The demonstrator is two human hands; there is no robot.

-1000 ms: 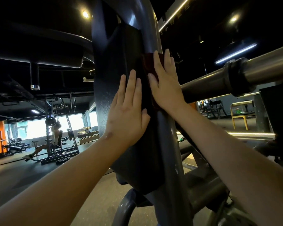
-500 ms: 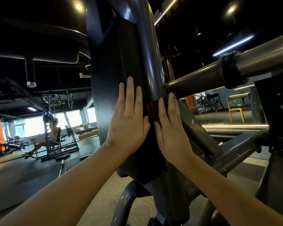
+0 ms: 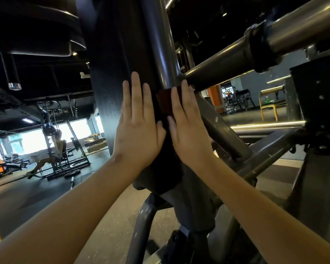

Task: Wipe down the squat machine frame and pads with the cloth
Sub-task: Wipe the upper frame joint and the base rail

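Now, at the pad (image 3: 111, 73): 2 hands lie flat side by side, thumbs almost touching.
Left hand (image 3: 139, 130): fingers straight and together, palm pressed on the black pad; it holds nothing.
Right hand (image 3: 189, 134): fingers straight, pressing the cloth (image 3: 163, 101) flat against the grey upright (image 3: 160, 44) of the frame, not curled round it.
Cloth position: dark red, a patch showing between the hands and under the right fingers, at the seam of pad and upright, level with where the slanting bar (image 3: 227, 61) joins.
Change: 1 s ago the right hand and cloth sat higher on the upright, fingertips above the bar joint; they have slid down to it. Left hand has kept its place on the pad.
Meaning for task: 1 downward stroke along the upright looks done; lower frame, bar and pad face probably remain.
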